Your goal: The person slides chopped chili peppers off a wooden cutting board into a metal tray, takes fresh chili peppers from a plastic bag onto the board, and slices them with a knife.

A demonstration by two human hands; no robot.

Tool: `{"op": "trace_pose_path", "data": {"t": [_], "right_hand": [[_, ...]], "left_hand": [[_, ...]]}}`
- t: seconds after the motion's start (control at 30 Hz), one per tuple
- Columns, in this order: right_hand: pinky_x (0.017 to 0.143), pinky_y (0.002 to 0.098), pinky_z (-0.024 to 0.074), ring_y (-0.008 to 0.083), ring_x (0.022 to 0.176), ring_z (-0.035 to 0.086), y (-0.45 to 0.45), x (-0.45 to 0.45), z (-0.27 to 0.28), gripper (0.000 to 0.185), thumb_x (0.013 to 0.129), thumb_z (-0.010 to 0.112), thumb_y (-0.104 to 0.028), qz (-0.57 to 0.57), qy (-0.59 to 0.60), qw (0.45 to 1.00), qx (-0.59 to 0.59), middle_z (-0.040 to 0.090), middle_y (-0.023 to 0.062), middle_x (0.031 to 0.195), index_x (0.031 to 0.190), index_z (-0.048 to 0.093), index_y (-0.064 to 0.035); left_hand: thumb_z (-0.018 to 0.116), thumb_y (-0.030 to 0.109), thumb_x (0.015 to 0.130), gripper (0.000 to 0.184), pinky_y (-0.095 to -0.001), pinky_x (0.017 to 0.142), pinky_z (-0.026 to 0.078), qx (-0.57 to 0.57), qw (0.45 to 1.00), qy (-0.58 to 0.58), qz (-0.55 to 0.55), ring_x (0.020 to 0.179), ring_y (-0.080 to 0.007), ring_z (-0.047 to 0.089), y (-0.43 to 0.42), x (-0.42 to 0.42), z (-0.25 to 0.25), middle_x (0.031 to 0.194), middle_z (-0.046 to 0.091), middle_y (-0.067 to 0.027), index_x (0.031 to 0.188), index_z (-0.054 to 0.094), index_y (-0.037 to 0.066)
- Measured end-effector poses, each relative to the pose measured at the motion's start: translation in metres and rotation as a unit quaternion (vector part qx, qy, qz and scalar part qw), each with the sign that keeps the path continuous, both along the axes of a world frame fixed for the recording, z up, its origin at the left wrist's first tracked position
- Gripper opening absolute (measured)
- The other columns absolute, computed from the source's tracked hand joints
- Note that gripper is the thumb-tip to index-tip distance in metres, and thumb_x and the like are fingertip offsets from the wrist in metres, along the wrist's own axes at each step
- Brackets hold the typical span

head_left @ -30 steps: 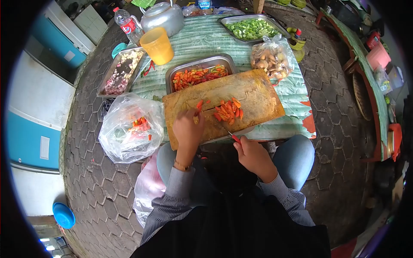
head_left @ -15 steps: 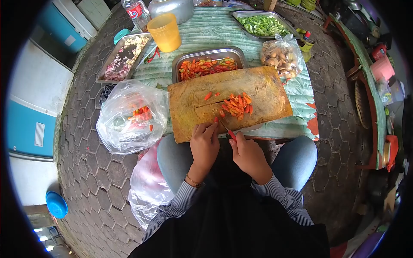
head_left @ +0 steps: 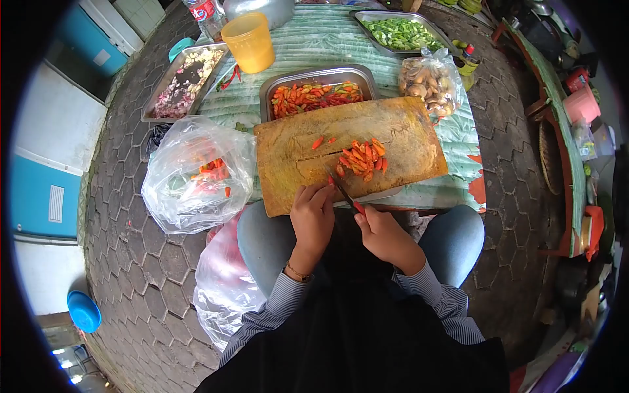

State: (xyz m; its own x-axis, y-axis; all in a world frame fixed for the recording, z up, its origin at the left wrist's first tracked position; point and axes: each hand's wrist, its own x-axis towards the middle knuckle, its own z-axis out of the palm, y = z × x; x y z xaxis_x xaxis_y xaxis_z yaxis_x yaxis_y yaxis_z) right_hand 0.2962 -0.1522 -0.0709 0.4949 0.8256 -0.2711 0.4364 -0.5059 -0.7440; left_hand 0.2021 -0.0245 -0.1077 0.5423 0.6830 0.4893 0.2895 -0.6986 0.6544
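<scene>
I have the left hand [head_left: 312, 217] and the right hand [head_left: 388, 239] close together at the near edge of a worn, rectangular wooden board [head_left: 409, 141].
Through the head camera, I see the left fingertips pinched together on a small red chilli [head_left: 330, 179]; the right hand is closed round the red handle of a slim metal-bladed knife [head_left: 343, 190], its blade just right of that chilli. Beyond the grip, orange-red chillies [head_left: 364, 158] lie heaped on the board; past it, a rectangular metal tray [head_left: 318, 74] holds more. Left of the grip sits a clear plastic bag [head_left: 167, 196] with chillies inside. Far beyond, leftward, a clear plastic bottle [head_left: 213, 27] wears a red label [head_left: 200, 10] whose lettering I cannot read.
</scene>
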Motion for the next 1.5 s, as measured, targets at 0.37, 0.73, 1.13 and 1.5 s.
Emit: {"op": "trace_pose_path", "data": {"t": [0.37,0.73,1.13,1.5], "right_hand": [[0.059,0.0553,0.0441,0.0463,0.067,0.059,-0.028,-0.001,0.019,0.028,0.095,0.049,-0.026,-0.024,-0.054,0.998,0.001,0.058,0.0277,0.067,0.086,0.05,-0.0002],[0.06,0.0533,0.0493,0.0446,0.066,0.062,0.004,-0.008,0.004,0.029,0.096,0.047,-0.028,0.013,-0.085,0.996,-0.036,0.061,0.0251,0.068,0.092,0.05,0.0006],[0.059,0.0512,0.0521,0.0436,0.066,0.064,0.019,-0.021,0.007,0.029,0.096,0.047,-0.027,0.0,-0.089,0.991,-0.098,0.062,0.0257,0.068,0.092,0.048,0.002],[0.057,0.0518,0.0503,0.0436,0.064,0.062,-0.034,-0.035,0.011,0.029,0.096,0.046,-0.027,-0.02,-0.089,0.993,-0.071,0.061,0.024,0.066,0.089,0.048,0.0013]], "left_hand": [[0.069,0.004,0.076,0.007,-0.0346,0.064,0.049,-0.009,1.0,0.001,0.018,0.072,-0.0264,0.06,-0.003,0.0,0.003,0.081,0.066,-0.0104,0.083,0.069,0.001],[0.067,0.002,0.075,0.007,-0.0364,0.062,0.048,0.015,1.0,-0.006,0.024,0.072,-0.0261,0.058,-0.002,0.0,0.001,0.08,0.064,-0.0069,0.081,0.066,0.005],[0.064,0.0,0.078,0.008,-0.037,0.064,0.048,0.028,0.999,0.013,0.013,0.073,-0.0282,0.058,-0.002,-0.001,-0.002,0.083,0.064,-0.0097,0.085,0.064,0.002],[0.06,0.003,0.081,0.001,-0.04,0.063,0.046,0.086,0.995,0.018,0.047,0.074,-0.0305,0.056,-0.011,0.007,-0.002,0.078,0.06,-0.0103,0.082,0.06,0.004]]}}
